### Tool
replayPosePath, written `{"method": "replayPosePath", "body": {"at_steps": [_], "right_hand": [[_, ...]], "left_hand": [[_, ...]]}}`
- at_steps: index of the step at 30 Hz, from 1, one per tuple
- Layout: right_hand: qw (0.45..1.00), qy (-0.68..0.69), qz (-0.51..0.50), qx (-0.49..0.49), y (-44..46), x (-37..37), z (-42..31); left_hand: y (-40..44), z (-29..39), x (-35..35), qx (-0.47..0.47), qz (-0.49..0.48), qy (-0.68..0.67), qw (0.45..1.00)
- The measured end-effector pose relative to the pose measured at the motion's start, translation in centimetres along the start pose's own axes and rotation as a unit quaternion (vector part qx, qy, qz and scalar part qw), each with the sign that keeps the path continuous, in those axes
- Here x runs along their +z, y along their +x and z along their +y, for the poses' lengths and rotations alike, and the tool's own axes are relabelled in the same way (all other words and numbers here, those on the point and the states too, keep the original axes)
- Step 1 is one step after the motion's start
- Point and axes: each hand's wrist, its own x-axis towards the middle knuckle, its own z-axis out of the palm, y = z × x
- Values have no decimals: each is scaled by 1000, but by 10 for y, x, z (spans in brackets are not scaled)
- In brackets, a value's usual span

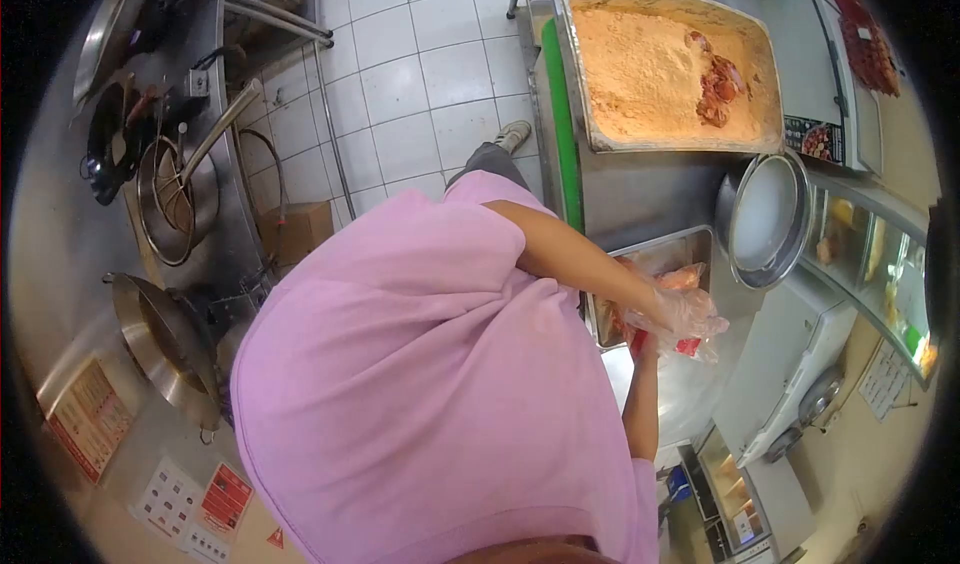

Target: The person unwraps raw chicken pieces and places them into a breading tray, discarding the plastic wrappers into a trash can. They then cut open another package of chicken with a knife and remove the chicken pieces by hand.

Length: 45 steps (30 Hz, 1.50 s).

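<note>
My left hand (676,309), covered in clear plastic, reaches over the near side of a metal tray (698,244) of raw meat (680,277). Its fingers are bent around clear plastic (704,352) with red parts showing through. Directly below it in the view, my right hand (647,344) comes up from the other side and meets the same plastic. The fingers of my right hand are mostly hidden behind the plastic and my left hand.
A large tray (680,146) of orange-yellow flour holds some coated meat pieces (720,89). Beside it stands a metal bowl (765,214) with whitish liquid. A glass display case (880,264) is at the right. Pans (160,339) and a strainer (172,199) occupy the left counter.
</note>
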Motion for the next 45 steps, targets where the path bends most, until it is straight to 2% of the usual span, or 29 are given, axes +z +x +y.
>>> {"method": "replayPosePath", "body": {"at_steps": [12,18,20,23,25,27,30,33,35,36,38,39,40,41,43,44,45], "right_hand": [[1000,14,-13,-8,6,-10,-4],[1000,6,-18,-13,5,-16,-15],[1000,11,-12,-20,2,-20,-17],[999,9,-1,-40,10,-27,-21],[998,9,8,-54,14,-33,-23],[997,9,19,-69,16,-41,-22],[995,9,45,-94,19,-59,-14],[988,-8,94,-124,18,-98,11],[983,-46,112,-135,28,-145,41],[991,-86,30,-97,33,-188,52],[926,-326,151,-118,50,-175,71],[870,-430,214,-108,58,-167,80],[770,-598,186,-123,56,-157,83],[634,-739,172,-149,54,-146,87],[717,-606,244,-245,48,-132,84],[848,-430,293,-102,50,-128,77],[920,-223,318,47,50,-127,78]], "left_hand": [[17,-3,10,-8,33,13,999],[35,-9,17,3,126,60,990],[32,-5,18,-15,101,41,994],[33,-1,13,-70,63,-66,993],[11,31,-7,-124,33,-121,984],[37,-16,25,-27,73,-30,997],[40,-23,39,17,143,-31,989],[24,1,29,-38,95,-128,986],[28,-5,27,-53,80,-161,982],[35,-14,30,-56,74,-169,981],[47,-29,38,-66,60,-173,981],[17,35,10,-195,23,-300,934],[16,30,12,-147,39,-230,961],[14,27,15,-157,29,-218,963],[14,21,14,-172,24,-186,967],[14,17,11,-155,12,-215,964],[13,11,10,-141,1,-245,959]]}}
